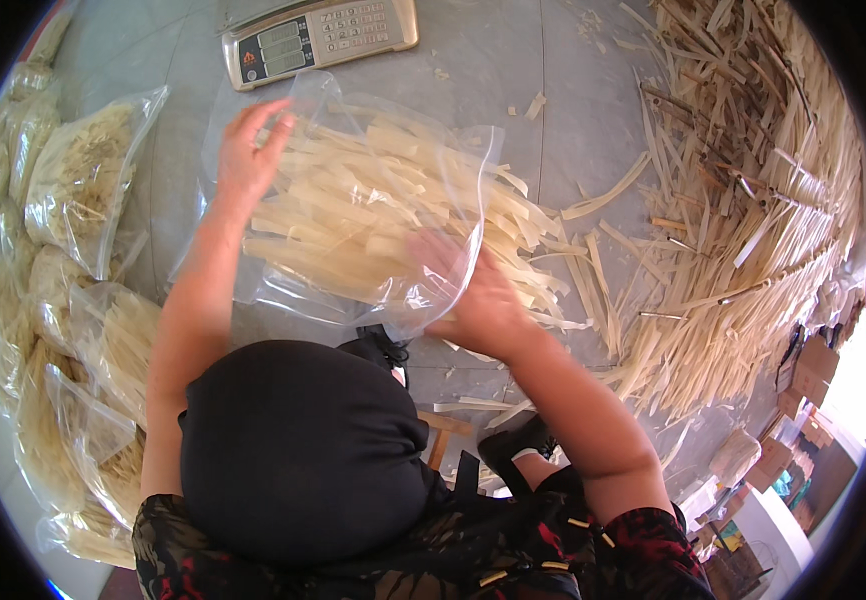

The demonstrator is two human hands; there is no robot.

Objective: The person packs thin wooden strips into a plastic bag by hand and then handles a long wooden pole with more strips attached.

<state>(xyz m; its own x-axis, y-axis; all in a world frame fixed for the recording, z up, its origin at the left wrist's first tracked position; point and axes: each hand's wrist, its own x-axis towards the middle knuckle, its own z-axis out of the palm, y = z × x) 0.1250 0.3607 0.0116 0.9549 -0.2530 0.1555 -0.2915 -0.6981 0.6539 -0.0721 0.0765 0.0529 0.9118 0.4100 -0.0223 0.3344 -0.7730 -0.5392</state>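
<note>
A clear plastic zip bag [302, 281] lies on the grey tiled floor, and pale yellow dried strips [373, 187] fill much of it. Their ends stick out of its mouth on the right. My left hand [253, 150] is at the bag's upper left end, fingers spread a little; whether it pinches the film is unclear. My right hand [478, 296] reaches in at the mouth, its fingers seen through the plastic against the strips, palm down and blurred. Whether it grips any strips cannot be made out.
A digital scale [320, 37] stands beyond the bag. Filled plastic bags [80, 180] line the left side. On the right lies a large heap of long dried strips [733, 300] with thin rods among them. Loose strips [605, 195] are scattered between. Cardboard boxes [812, 367] stand farther right.
</note>
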